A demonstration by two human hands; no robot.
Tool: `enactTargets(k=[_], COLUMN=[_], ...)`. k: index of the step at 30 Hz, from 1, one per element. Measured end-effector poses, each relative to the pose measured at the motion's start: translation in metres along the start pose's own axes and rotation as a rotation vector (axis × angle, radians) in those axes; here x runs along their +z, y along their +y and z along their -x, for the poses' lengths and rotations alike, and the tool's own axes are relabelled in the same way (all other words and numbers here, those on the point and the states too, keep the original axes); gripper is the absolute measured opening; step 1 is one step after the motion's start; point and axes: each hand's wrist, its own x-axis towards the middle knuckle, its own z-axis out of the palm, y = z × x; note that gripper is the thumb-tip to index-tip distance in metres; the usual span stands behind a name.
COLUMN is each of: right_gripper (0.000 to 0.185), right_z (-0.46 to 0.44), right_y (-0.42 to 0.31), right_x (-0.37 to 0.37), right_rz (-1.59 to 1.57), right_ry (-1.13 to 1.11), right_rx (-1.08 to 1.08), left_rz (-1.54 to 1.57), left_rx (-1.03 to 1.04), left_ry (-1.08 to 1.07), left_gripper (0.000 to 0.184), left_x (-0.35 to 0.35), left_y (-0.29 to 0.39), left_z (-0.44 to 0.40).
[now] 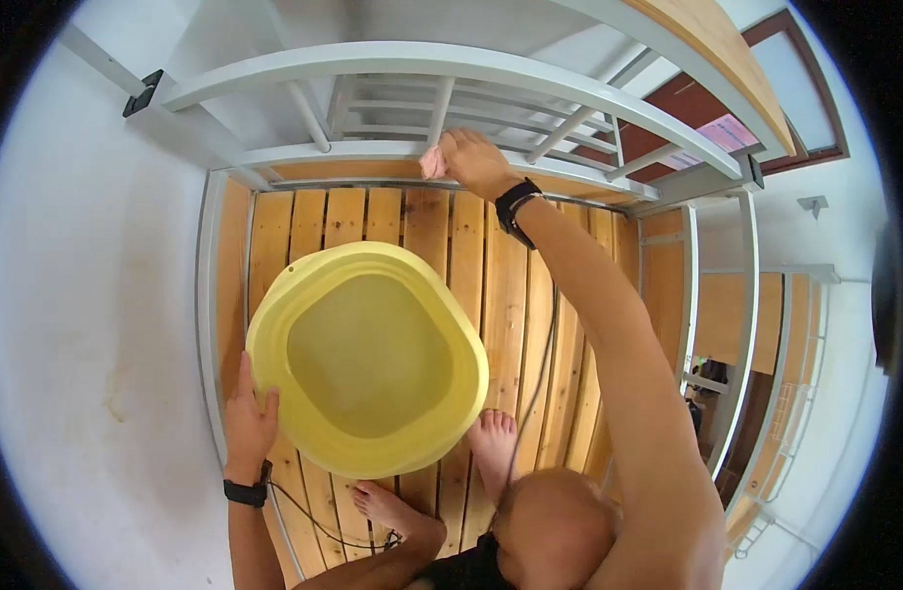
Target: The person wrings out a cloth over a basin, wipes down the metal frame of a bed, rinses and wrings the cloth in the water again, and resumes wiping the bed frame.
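Note:
My right hand (471, 160) is closed around a pink cloth (433, 163), which touches the lower white rail (373, 151) of the bed frame at the top. Part of the cloth is hidden in my fingers. A yellow basin (468, 379) holding cloudy water stands on the wooden slats. At the basin's left edge, my left hand (251, 418) has its fingers apart, with the fingertips against or very near the outer rim. Black bands circle both wrists.
Wooden slats (427, 236) form the floor of the bed. Bare feet (493, 438) are just below the basin. A dark cable (542, 379) runs over the slats on the right. White posts (749, 324) and a wall (97, 324) flank the bed.

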Motion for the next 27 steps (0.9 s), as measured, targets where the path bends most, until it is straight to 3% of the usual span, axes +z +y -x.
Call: enactTargets(k=[4,6,10,12,14,16,17,18,20,21,23,25,27], right_gripper=[0.028,0.028,0.03,0.025,0.019,0.015,0.013,0.013,0.017,0.017,0.025,0.036,0.038], right_z=[0.009,0.019,0.047,0.047,0.044,0.042,0.042,0.041,0.033,0.03,0.029,0.009,-0.012], right_y=[-0.001,0.004,0.029,0.034,0.029,0.023,0.027,0.025,0.024,0.021,0.012,0.017,-0.01], right_x=[-0.012,-0.018,-0.032,-0.045,-0.057,-0.051,-0.045,-0.042,-0.039,-0.037,-0.029,0.011,0.008], right_rz=[0.236,0.517,0.698,0.844,1.077,0.946,0.866,0.863,0.538,0.534,0.324,-0.168,-0.139], right_ry=[0.056,-0.005,-0.111,-0.505,-0.58,-0.533,-0.395,-0.394,-0.439,-0.433,-0.176,-0.052,-0.118], right_rx=[-0.065,-0.108,-0.145,-0.073,-0.172,-0.005,0.009,0.008,0.187,0.188,0.078,0.129,0.135], left_rz=[0.001,0.006,0.059,0.082,0.092,0.09,0.09,0.046,-0.001,0.035,0.058,0.004,-0.009], left_rx=[0.02,0.037,-0.027,-0.047,-0.06,-0.003,-0.006,0.006,0.016,0.02,0.033,-0.028,0.03], left_ry=[0.01,0.022,0.002,0.004,0.001,0.004,0.014,0.009,0.019,0.001,-0.025,-0.034,-0.039], left_gripper=[0.067,0.066,0.065,0.066,0.066,0.067,0.067,0.067,0.067,0.067,0.067,0.066,0.066], left_x=[-0.002,0.0,-0.005,0.0,0.003,0.0,-0.001,-0.003,-0.004,-0.005,-0.007,-0.005,-0.004], left_y=[0.002,-0.001,0.008,-0.003,-0.009,-0.009,-0.008,-0.006,-0.003,-0.003,-0.001,0.005,0.001], left_z=[0.0,0.003,0.01,0.01,0.009,0.01,0.01,0.011,0.011,0.012,0.015,0.014,0.013])
